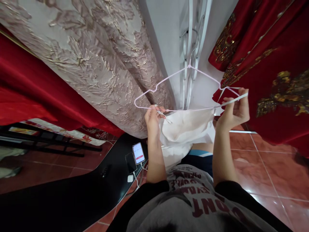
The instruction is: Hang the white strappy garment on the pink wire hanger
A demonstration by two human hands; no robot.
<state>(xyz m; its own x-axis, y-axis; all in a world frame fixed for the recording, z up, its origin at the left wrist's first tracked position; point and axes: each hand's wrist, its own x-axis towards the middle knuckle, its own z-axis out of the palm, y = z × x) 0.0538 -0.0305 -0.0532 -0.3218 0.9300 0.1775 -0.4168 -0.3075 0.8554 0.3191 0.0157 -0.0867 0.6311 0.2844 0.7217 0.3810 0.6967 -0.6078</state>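
Observation:
A pale pink clothes hanger (173, 76) hangs by its hook in front of me, close to white rails. Below its bottom bar drapes a white garment (187, 124). My left hand (154, 117) is closed at the bar's left part, with a thin white strap at its fingers. My right hand (233, 112) pinches a white strap (236, 98) stretched out past the hanger's right end. Part of that strap runs over the right notch and back toward the garment.
A beige brocade cloth (96, 64) hangs at left, beside red cloth (45, 87). Red embroidered garments (272, 80) hang at right. On a black bench (72, 190) lie a lit phone (138, 153), a dark phone and a white charging case (130, 178). Red tiles (272, 167) cover the floor.

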